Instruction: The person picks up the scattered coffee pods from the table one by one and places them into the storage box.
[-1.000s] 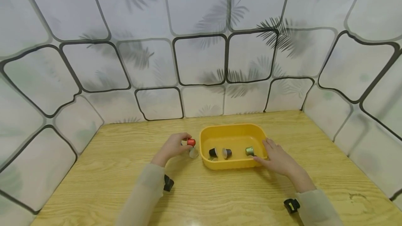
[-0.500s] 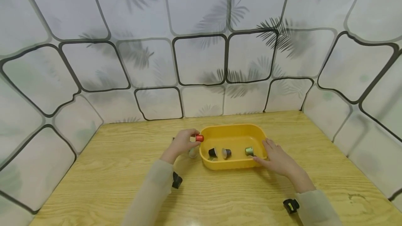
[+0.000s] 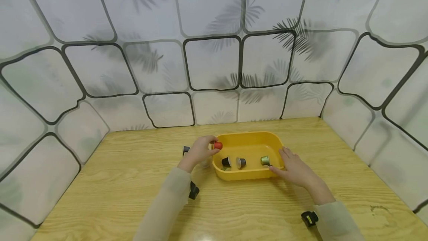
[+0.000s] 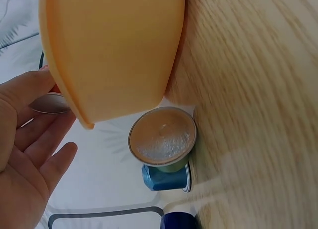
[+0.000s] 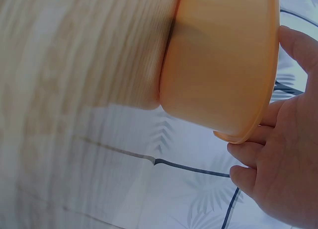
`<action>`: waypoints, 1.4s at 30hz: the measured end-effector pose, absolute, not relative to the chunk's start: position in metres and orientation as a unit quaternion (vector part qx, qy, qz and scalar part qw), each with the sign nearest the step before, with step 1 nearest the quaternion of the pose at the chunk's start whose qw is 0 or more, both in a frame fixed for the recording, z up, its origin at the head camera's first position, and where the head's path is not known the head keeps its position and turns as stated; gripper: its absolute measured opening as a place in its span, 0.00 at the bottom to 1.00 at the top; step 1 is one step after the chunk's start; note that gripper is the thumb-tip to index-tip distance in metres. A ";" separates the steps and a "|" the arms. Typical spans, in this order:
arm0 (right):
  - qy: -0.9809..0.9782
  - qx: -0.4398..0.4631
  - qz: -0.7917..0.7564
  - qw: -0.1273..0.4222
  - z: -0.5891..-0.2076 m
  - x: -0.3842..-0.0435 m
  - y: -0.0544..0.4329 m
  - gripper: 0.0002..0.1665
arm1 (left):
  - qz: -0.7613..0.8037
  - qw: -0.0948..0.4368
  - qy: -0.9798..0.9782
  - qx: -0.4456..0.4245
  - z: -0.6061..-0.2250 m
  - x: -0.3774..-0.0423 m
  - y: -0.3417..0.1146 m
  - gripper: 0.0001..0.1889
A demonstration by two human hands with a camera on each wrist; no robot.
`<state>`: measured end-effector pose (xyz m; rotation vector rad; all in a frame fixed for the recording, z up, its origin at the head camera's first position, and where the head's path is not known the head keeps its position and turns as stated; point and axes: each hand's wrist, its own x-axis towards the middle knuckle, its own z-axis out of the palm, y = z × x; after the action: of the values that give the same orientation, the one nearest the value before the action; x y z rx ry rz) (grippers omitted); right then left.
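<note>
My left hand [image 3: 199, 151] pinches a red coffee capsule [image 3: 218, 145] between thumb and fingers, right over the left rim of a yellow tray [image 3: 249, 175]. In the left wrist view, the silvery rim of that capsule [image 4: 51, 104] shows between the fingers, beside the tray wall. My right hand [image 3: 299, 169] holds the tray's front right corner, its thumb at the front rim and fingers over the right rim. Inside the tray lie a black capsule [image 3: 226, 162], a dark grey capsule [image 3: 241, 163] and a green capsule [image 3: 265, 160].
Left of the tray, several more capsules are on the wooden table [image 3: 110, 189], partly hidden by the left hand. Among them are a blue capsule [image 4: 165, 178] and a dark blue capsule [image 4: 179, 220]. Patterned fabric walls [image 3: 214, 66] enclose the table's back and sides.
My left hand has moved right with the red capsule, from the table beside the tray to over its left rim. The right hand has stayed at the tray's corner.
</note>
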<state>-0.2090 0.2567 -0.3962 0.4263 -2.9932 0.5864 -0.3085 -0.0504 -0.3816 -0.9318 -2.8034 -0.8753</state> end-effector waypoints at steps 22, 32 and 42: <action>-0.972 0.135 0.187 0.033 -0.397 -0.210 0.258 0.53 | -0.196 0.021 -0.925 -0.324 -0.388 -0.318 -0.026 0.14; -0.973 0.133 0.189 0.029 -0.400 -0.211 0.260 0.52 | -0.159 0.023 -0.927 -0.338 -0.389 -0.320 -0.015 0.10; -0.972 0.131 0.194 0.024 -0.402 -0.211 0.260 0.53 | -0.079 0.061 -0.929 -0.357 -0.391 -0.323 -0.006 0.07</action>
<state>-0.2115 0.2602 -0.4020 0.4066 -3.0081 0.5992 -0.3230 -0.0062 -0.3911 -1.0791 -2.8095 -0.2394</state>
